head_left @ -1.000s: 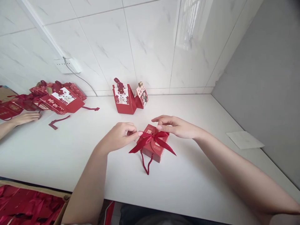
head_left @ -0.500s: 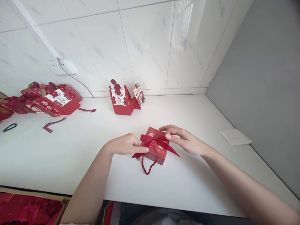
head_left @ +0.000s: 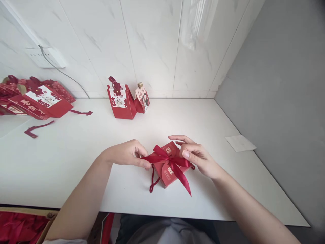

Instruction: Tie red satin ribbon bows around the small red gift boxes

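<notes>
A flat red gift box (head_left: 169, 173) with pale printed lettering lies on the white table, turned at an angle. Across its top is a red satin ribbon bow (head_left: 166, 157), one tail hanging over the near side. A twisted dark red cord handle (head_left: 152, 184) sticks out at the near left. My left hand (head_left: 130, 154) pinches the left end of the ribbon between thumb and fingers. At the bow's right side, my right hand (head_left: 195, 154) has thumb and a curled finger closed at the loop, other fingers extended above the box's far edge.
Two small red boxes, a larger one (head_left: 122, 105) and a smaller one (head_left: 142, 98), stand by the tiled wall. Several red boxes (head_left: 45, 101) pile up at left, near a loose red strip (head_left: 38, 128). White paper (head_left: 240, 143) lies by the grey partition (head_left: 274, 84). A carton (head_left: 47, 227) holds red items.
The gift box has turned on the table, so its cord and ribbon tail point differently. My left hand has shifted to the ribbon's left end. The view has moved slightly.
</notes>
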`<state>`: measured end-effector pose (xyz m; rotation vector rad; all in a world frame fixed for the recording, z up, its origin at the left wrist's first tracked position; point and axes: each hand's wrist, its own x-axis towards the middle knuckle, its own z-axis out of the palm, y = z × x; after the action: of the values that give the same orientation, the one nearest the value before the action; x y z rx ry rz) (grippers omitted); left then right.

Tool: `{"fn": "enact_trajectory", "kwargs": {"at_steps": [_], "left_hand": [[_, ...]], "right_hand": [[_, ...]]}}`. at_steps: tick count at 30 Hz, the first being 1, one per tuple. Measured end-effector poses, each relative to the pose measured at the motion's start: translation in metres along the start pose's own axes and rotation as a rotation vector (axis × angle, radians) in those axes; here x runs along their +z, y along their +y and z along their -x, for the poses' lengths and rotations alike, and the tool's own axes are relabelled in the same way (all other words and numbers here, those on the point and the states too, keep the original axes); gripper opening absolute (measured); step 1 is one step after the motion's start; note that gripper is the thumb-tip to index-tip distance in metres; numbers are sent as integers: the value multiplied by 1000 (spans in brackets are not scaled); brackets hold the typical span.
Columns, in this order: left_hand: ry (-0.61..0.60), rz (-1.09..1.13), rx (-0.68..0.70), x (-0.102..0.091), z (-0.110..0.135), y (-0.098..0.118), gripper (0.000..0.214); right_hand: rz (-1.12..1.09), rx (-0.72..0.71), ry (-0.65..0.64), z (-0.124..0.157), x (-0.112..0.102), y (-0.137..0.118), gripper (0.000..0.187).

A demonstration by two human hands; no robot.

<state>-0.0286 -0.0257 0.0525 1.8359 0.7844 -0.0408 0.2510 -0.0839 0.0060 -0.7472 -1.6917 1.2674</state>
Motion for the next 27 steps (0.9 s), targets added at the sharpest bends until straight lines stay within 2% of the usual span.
{"fn": "enact_trajectory", "kwargs": {"at_steps": [2,5,10,12,17,22,27], "left_hand": [[4,54,-8,6,-4,2,31],[82,51,-8,14,-7,5,35],[250,-119,107,16,-5,10,30],[273,-142,155,15,-4,10,27],[158,-158,159,14,-6,9,29],[40,-116,163,14,-7,7,26],[-33,-87,125,15,-9,6,26]], "right_hand": [[11,34,-14,1,2,1,37],[29,68,-27,2,4,3,34],[-18,96,-31,1,2,5,31],[-43,111,-25,1,0,5,30],[-126,162,-44,2,-8,6,36],[-30,179,-167,3,-17,-1,26],[-15,203,-162,3,-20,-4,33]]}}
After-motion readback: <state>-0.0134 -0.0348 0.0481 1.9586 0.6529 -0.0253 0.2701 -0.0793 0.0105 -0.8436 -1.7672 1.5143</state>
